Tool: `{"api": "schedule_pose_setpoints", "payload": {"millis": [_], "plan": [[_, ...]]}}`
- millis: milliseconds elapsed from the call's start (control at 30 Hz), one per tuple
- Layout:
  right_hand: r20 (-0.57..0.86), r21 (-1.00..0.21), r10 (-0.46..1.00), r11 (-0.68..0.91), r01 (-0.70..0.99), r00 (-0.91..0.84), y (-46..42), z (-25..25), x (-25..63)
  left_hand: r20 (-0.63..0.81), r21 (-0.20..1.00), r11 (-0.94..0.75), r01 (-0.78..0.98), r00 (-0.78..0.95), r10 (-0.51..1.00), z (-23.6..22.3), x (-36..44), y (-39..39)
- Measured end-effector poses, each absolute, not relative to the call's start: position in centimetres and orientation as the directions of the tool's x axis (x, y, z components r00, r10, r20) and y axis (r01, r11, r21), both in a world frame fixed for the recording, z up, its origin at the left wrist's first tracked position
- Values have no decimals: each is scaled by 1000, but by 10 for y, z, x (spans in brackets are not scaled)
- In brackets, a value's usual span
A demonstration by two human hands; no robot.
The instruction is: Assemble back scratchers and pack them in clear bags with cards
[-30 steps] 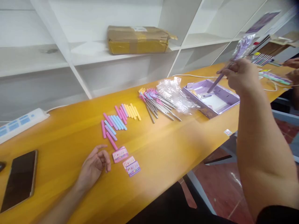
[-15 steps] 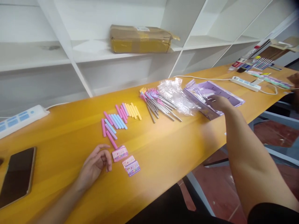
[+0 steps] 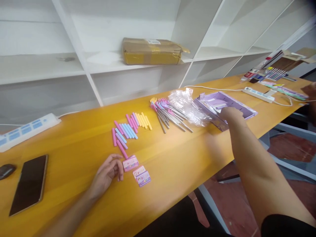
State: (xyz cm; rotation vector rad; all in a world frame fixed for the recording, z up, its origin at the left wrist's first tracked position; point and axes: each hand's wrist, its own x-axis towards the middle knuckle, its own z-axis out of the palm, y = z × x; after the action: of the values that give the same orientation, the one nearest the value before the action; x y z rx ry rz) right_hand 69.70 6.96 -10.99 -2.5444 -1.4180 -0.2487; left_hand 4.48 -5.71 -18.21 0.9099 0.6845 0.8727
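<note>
My left hand (image 3: 108,172) rests on the table with loosely bent fingers and nothing in them. Beside its fingertips is a pink printed card (image 3: 130,163); two more cards (image 3: 142,177) overlap just to the right. Pink tubes (image 3: 121,148), blue tubes (image 3: 129,130) and yellow tubes (image 3: 143,120) lie above the cards. My right hand (image 3: 232,116) reaches into a shallow purple box (image 3: 252,114); its fingers are hidden. Papers and clear plastic show inside the box. Left of it are clear plastic bags (image 3: 182,102) and metal back scratchers (image 3: 172,118) with small coloured hand-shaped ends.
A black phone (image 3: 29,184), a mouse (image 3: 7,170) and a power strip (image 3: 29,130) lie at the left. A taped carton (image 3: 153,52) sits on the shelf. Bottles (image 3: 254,75) and another power strip (image 3: 258,94) stand far right, near another person's hand (image 3: 310,93).
My right hand held a long purple back scratcher in a clear wrapper above the box, then lowered into the box, where it stays. My left hand stayed put. The view shifted slightly.
</note>
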Motion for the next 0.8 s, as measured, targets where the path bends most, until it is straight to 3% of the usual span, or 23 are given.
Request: {"api": "schedule_pose_setpoints", "payload": {"millis": [133,333,400,467,533,633,800], "plan": [[255,-225,756,-560,798,603,80,-103,657,-125,887,319,-335,490,863,-186,43,-58],[75,-309,956,-247,918,283,82,-129,583,-98,938,232,-258,445,890,-186,44,-64],[44,-294,978,-184,938,206,74,-141,566,-40,990,83,-112,343,938,-185,38,-63],[44,-284,987,-135,949,154,67,-153,555,106,979,-146,143,253,962,-184,27,-57],[71,-285,990,-94,954,119,63,-165,548,243,857,-335,391,267,933,-183,14,-47],[145,-293,984,-56,954,102,64,-182,543,273,668,-380,640,264,925,-183,2,-31],[247,-332,964,-14,943,101,69,-204,544,240,363,-433,825,366,899,-187,5,-22]]}}
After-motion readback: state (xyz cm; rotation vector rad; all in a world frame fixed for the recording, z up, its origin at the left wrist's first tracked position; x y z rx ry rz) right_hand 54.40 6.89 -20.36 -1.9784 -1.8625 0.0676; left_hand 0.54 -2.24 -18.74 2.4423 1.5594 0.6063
